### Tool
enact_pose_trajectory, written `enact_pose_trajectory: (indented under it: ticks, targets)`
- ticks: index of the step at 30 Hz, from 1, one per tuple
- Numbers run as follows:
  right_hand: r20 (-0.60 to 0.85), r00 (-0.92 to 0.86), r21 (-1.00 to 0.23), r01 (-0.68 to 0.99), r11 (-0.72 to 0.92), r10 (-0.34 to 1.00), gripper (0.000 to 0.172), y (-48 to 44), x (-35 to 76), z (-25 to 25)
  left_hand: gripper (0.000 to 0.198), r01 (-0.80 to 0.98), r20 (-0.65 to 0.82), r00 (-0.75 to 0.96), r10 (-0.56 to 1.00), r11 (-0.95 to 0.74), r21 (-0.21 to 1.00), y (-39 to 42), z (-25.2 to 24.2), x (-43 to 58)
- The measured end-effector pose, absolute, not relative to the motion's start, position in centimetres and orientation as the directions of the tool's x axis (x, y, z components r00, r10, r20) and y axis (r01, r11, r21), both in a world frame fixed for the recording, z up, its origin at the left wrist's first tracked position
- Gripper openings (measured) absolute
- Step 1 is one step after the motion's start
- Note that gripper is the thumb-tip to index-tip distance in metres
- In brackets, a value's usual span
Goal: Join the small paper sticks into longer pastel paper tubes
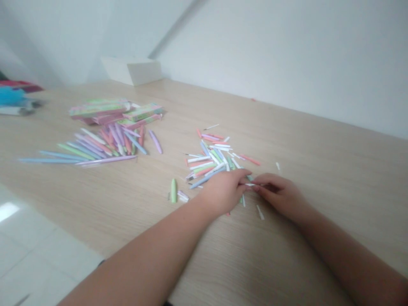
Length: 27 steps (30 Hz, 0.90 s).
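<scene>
My left hand (225, 190) and my right hand (278, 193) rest on the wooden table (287, 136), their fingertips meeting over a small white pen part (249, 184). Both hands are closed in a pinch on it. Just beyond them lies a loose heap of pastel pen parts (213, 159): white refills, pink, blue and green barrels. A green pen cap (173, 190) lies left of my left hand. A short white piece (260, 212) lies on the table between my wrists.
A larger pile of assembled pastel pens (102, 146) lies at the left, with flat pen boxes (117, 112) behind it. A white box (132, 70) stands against the wall. Blue and red items (15, 100) sit at the far left edge.
</scene>
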State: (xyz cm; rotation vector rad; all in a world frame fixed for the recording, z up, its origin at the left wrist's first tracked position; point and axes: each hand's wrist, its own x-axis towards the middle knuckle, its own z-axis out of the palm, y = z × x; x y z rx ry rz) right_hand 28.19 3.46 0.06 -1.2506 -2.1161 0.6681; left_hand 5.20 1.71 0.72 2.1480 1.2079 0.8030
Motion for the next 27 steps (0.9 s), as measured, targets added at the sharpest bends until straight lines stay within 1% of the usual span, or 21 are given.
enact_pose_trajectory:
  ticks: [2, 3, 6, 8, 10, 12, 16, 18, 21, 24, 27]
  targets:
    - [0.259, -0.445, -0.562, 0.653, 0.508, 0.857, 0.024, 3.5, 28.4, -0.1, 0.04, 0.532, 0.212, 0.427, 0.879, -0.433, 0.728, 1.6, 0.7, 5.2]
    - [0.262, -0.493, -0.492, 0.671, 0.554, 0.83, 0.025, 3.4, 28.5, -0.1, 0.041, 0.531, 0.202, 0.43, 0.88, -0.427, 0.731, 1.6, 0.7, 5.2]
    - [0.239, -0.642, -0.311, 0.66, 0.684, 0.728, 0.037, 3.3, 28.5, -0.3, 0.042, 0.565, 0.215, 0.426, 0.879, -0.444, 0.695, 1.7, 0.3, 5.3]
    - [0.225, -0.686, -0.256, 0.644, 0.721, 0.692, 0.042, 3.2, 28.4, -0.3, 0.042, 0.587, 0.24, 0.421, 0.875, -0.464, 0.664, 1.8, 0.1, 5.3]
    - [0.235, -0.687, -0.245, 0.643, 0.726, 0.688, 0.044, 3.1, 28.3, -0.3, 0.045, 0.592, 0.258, 0.413, 0.873, -0.473, 0.653, 1.8, 0.0, 5.3]
    - [0.244, -0.664, -0.27, 0.654, 0.707, 0.707, 0.043, 3.1, 28.1, -0.3, 0.052, 0.587, 0.293, 0.4, 0.868, -0.488, 0.646, 1.8, 0.0, 5.2]
    - [0.291, -0.519, -0.402, 0.696, 0.596, 0.803, 0.035, 3.0, 27.9, -0.6, 0.036, 0.585, 0.406, 0.428, 0.807, -0.59, 0.557, 1.9, 0.5, 4.8]
    - [0.311, -0.453, -0.475, 0.687, 0.55, 0.835, 0.032, 2.9, 27.8, -0.9, 0.042, 0.589, 0.426, 0.466, 0.776, -0.631, 0.505, 2.0, 0.8, 4.5]
    - [0.321, -0.365, -0.575, 0.658, 0.485, 0.874, 0.033, 3.0, 27.9, -1.3, 0.05, 0.614, 0.397, 0.518, 0.758, -0.652, 0.444, 2.0, 0.8, 3.9]
    - [0.32, -0.276, -0.654, 0.628, 0.422, 0.906, 0.035, 3.2, 28.0, -1.5, 0.047, 0.643, 0.347, 0.559, 0.753, -0.658, 0.393, 1.9, 0.5, 3.5]
    - [0.33, -0.252, -0.707, 0.572, 0.415, 0.91, 0.035, 3.5, 28.1, -1.7, 0.044, 0.655, 0.322, 0.578, 0.749, -0.662, 0.364, 1.8, 0.3, 3.4]
